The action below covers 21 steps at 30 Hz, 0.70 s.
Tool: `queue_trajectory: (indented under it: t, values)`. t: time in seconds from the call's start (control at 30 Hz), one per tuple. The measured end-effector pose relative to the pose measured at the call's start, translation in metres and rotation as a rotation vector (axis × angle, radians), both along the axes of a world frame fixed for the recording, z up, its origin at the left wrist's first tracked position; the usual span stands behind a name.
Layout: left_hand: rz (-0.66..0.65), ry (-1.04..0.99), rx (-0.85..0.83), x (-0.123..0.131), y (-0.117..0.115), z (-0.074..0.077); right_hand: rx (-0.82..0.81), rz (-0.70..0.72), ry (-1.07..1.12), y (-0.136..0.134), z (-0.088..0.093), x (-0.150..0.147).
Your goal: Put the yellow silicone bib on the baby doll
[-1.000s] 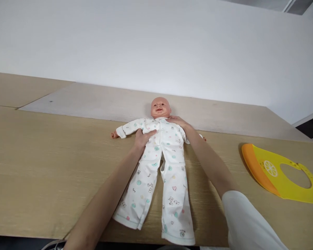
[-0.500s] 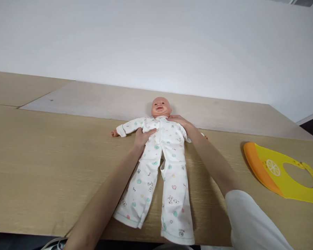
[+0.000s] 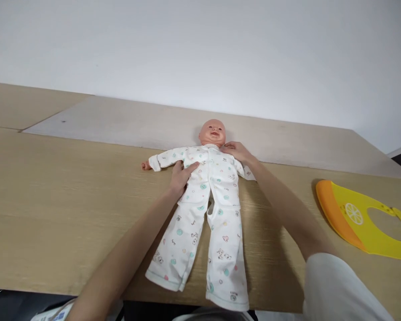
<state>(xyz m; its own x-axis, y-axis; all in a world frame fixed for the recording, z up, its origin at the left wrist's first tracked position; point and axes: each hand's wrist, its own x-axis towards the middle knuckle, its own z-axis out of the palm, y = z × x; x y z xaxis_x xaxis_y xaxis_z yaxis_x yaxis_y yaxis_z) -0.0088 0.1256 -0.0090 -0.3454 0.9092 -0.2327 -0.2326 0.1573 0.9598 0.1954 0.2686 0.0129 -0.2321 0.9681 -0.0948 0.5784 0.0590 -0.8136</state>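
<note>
A baby doll lies on its back, face up, wearing a white printed long-sleeved shirt and matching trousers. Around the side of its torso at the left is my left hand. Its thumb rests on the chest of the shirt while the other fingers are mostly hidden against the doll's side. My right hand is at the shoulder and collar on the right, fingers bent together beside the doll's neck. The hand and forearm partly cover the doll's arm on that side.
A yellow bib with an orange pocket lies on the wooden table at the right. Behind the table a pale ledge meets the white wall. Dark and white items show below the front edge.
The doll's head has turned and shifted slightly to the right. My right hand has lifted a little at the collar, its fingers more bent. My left hand stays at the torso.
</note>
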Motion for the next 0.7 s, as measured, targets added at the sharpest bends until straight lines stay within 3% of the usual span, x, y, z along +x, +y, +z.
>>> queue_trajectory:
  t: [0.07, 0.17, 0.23, 0.3, 0.4, 0.5, 0.6, 0.7]
  values:
    - [-0.04, 0.014, -0.011, -0.006, -0.012, -0.003, 0.217, -0.045, -0.135, -0.015, -0.002, 0.013]
    - [-0.11, 0.122, -0.016, -0.023, -0.042, -0.01, 0.68, 0.004, -0.174, -0.069, -0.005, 0.037]
    - [-0.21, 0.321, 0.165, -0.038, -0.066, -0.013, 0.844, 0.237, -0.099, -0.113, -0.006, 0.048]
    - [-0.359, 0.738, 0.371, -0.051, -0.089, -0.015, 0.998, 0.467, -0.024, -0.151, -0.007, 0.054]
    - [-0.405, 1.31, 0.705, -0.059, -0.111, -0.01, 1.067, 0.553, -0.144, -0.183, -0.008, 0.053]
    - [-0.344, 1.661, 0.836, -0.056, -0.114, 0.0, 1.079, 0.527, -0.235, -0.19, -0.011, 0.048]
    - [-0.357, 1.836, 0.874, -0.053, -0.111, 0.007, 1.154, 0.509, -0.245, -0.189, -0.016, 0.047]
    - [-0.421, 1.838, 0.898, -0.051, -0.114, 0.008, 1.218, 0.557, -0.234, -0.19, -0.017, 0.048]
